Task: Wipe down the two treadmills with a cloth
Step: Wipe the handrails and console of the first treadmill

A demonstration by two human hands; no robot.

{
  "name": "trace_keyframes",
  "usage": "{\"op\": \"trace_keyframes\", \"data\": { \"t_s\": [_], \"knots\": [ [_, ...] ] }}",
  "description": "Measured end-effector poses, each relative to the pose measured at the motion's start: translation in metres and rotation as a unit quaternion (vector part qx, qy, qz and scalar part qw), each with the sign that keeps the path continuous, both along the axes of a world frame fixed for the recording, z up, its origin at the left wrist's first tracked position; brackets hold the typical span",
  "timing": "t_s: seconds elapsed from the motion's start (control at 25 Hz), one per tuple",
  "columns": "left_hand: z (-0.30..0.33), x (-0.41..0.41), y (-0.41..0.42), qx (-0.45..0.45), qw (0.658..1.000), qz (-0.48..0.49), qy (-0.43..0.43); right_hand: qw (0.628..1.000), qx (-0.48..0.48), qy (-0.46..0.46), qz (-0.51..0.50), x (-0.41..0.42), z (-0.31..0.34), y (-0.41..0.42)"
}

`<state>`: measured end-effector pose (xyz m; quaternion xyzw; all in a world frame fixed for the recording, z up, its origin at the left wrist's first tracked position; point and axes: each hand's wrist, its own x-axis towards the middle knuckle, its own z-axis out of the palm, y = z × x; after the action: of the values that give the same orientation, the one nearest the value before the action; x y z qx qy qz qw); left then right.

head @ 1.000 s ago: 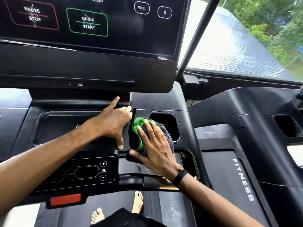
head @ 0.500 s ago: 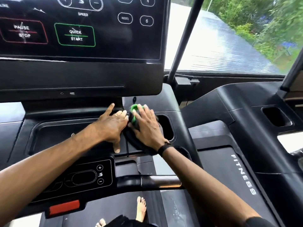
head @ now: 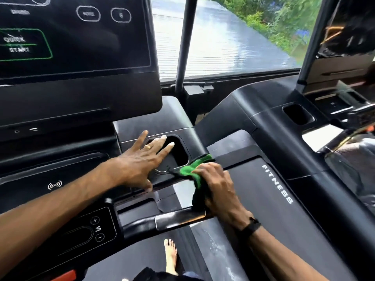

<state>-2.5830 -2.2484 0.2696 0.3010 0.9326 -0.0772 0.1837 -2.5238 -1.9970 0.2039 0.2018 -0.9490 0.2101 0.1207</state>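
I stand on a black treadmill whose console (head: 142, 122) fills the left half of the view. My left hand (head: 142, 161) lies flat, fingers spread, over the inner edge of the right cup holder (head: 182, 153). My right hand (head: 217, 185) grips a green and dark grey cloth (head: 190, 171) and presses it on the console's right edge, just below the cup holder. A second black treadmill (head: 274, 126) stands to the right, its deck marked FITNESS.
The touch screen (head: 77, 37) with a QUICK START button rises at upper left. A glossy handlebar (head: 178, 218) runs below my right hand. A black post (head: 182, 47) stands between the machines before a window. My bare foot (head: 170, 256) rests on the belt.
My right hand has slid the cloth rightward and down, from the console centre past the cup holder to its right edge. My left hand moved right onto the cup holder. The view has turned right.
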Motion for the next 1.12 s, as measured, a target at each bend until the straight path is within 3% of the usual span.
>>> {"op": "trace_keyframes", "data": {
  "t_s": [0.12,0.2,0.28,0.4,0.52,0.6,0.64,0.76,0.84,0.92,1.04,1.12],
  "knots": [
    [-0.009,-0.011,0.022,0.130,0.991,-0.022,-0.010,0.985,-0.066,-0.018,-0.160,0.008,0.021,0.016],
    [-0.020,-0.018,0.042,0.178,0.984,-0.030,-0.001,0.975,-0.093,-0.104,-0.170,0.005,0.013,0.019],
    [-0.038,-0.024,0.059,0.205,0.977,-0.057,0.021,0.967,-0.053,-0.198,-0.153,-0.001,-0.009,0.011],
    [-0.064,-0.032,0.073,0.242,0.965,-0.078,0.071,0.966,0.036,-0.191,-0.172,-0.031,-0.032,-0.006],
    [-0.075,-0.041,0.085,0.260,0.960,-0.048,0.093,0.956,-0.047,-0.214,-0.194,-0.079,-0.038,-0.004],
    [-0.082,-0.045,0.090,0.248,0.964,-0.036,0.094,0.921,-0.152,-0.294,-0.205,-0.114,-0.041,0.009],
    [-0.085,-0.045,0.092,0.237,0.967,-0.037,0.089,0.886,-0.235,-0.337,-0.214,-0.126,-0.040,0.018],
    [-0.093,-0.043,0.095,0.207,0.973,-0.057,0.083,0.745,-0.445,-0.454,-0.203,-0.126,-0.060,0.056],
    [-0.093,-0.044,0.095,0.200,0.974,-0.055,0.091,0.720,-0.441,-0.488,-0.221,-0.096,-0.073,0.081],
    [-0.093,-0.046,0.098,0.205,0.973,-0.040,0.102,0.734,-0.390,-0.485,-0.273,-0.064,-0.069,0.092],
    [-0.094,-0.046,0.099,0.217,0.969,-0.031,0.109,0.847,-0.165,-0.411,-0.296,-0.030,-0.053,0.073],
    [-0.095,-0.046,0.098,0.222,0.968,-0.039,0.110,0.899,-0.049,-0.340,-0.271,-0.035,-0.039,0.038]
  ]
}}
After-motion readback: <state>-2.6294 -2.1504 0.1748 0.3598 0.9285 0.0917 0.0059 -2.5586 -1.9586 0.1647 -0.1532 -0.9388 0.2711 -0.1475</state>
